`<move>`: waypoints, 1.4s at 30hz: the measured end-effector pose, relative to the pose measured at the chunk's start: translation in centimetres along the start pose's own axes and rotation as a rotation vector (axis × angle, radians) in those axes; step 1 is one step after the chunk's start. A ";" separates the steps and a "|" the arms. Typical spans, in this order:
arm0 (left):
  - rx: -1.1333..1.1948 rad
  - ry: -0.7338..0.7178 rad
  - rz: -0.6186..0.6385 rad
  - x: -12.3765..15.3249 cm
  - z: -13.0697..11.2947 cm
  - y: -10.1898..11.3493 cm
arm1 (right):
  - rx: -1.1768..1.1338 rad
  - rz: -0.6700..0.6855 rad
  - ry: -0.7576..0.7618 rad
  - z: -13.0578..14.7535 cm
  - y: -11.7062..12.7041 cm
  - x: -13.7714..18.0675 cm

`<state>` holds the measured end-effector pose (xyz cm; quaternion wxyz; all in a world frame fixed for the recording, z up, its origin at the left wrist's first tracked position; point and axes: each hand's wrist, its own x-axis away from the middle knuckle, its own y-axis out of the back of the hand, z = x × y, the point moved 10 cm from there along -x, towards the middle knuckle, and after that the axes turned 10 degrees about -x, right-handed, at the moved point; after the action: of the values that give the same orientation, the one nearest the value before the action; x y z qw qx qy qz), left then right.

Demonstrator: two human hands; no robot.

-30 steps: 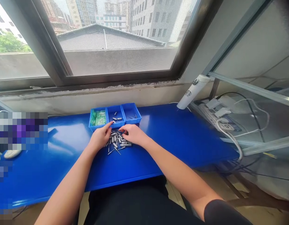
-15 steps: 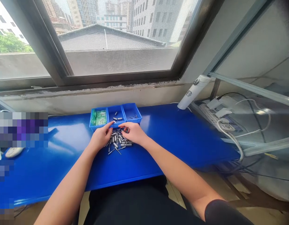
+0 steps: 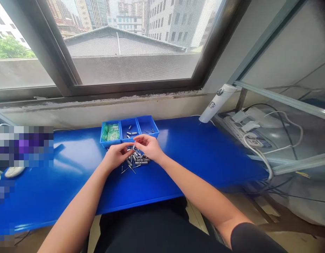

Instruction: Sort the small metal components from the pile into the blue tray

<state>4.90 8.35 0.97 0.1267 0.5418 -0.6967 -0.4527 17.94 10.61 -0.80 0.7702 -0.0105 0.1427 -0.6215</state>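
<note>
Over a heap of small metal cylinders and thin metal pins (image 3: 141, 162), my two hands meet fingertip to fingertip. My right hand (image 3: 150, 148) pinches a small metal cylinder (image 3: 134, 146) between thumb and forefinger. From the other side, the thumb and forefinger of my left hand (image 3: 117, 156) close on that same piece; the fingertips partly hide it. Just behind the hands stands a row of blue bins. Green plastic packaging fills the left bin (image 3: 101, 137), several metal cylinders lie in the middle bin (image 3: 125, 126), and a few thin pins are in the right bin (image 3: 146, 123).
The blue table (image 3: 191, 158) runs along a wall below a window (image 3: 131, 63). A white bottle (image 3: 217, 103) stands at the back right, near a metal frame (image 3: 289, 96) with a power strip (image 3: 250, 135) and cables. A white object (image 3: 14, 172) lies at the left.
My left hand has let a cylinder go into the middle bin and moved right to meet my right hand. My right hand has risen slightly from the heap with a cylinder.
</note>
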 end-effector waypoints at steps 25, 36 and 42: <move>0.030 -0.102 -0.188 0.2 -0.6 1.8 | -0.186 -0.008 -0.042 0.0 0.0 0.0; 0.026 -0.078 -0.189 0.1 -0.2 1.8 | -0.193 0.008 -0.080 -0.7 -0.3 0.0; -0.035 -0.062 -0.201 0.1 -0.1 2.0 | -0.178 0.004 -0.053 -0.3 -0.3 0.1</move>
<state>3.61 8.23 2.55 0.0683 0.5923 -0.6345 -0.4918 17.64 10.54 -1.06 0.7709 -0.0949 0.1769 -0.6044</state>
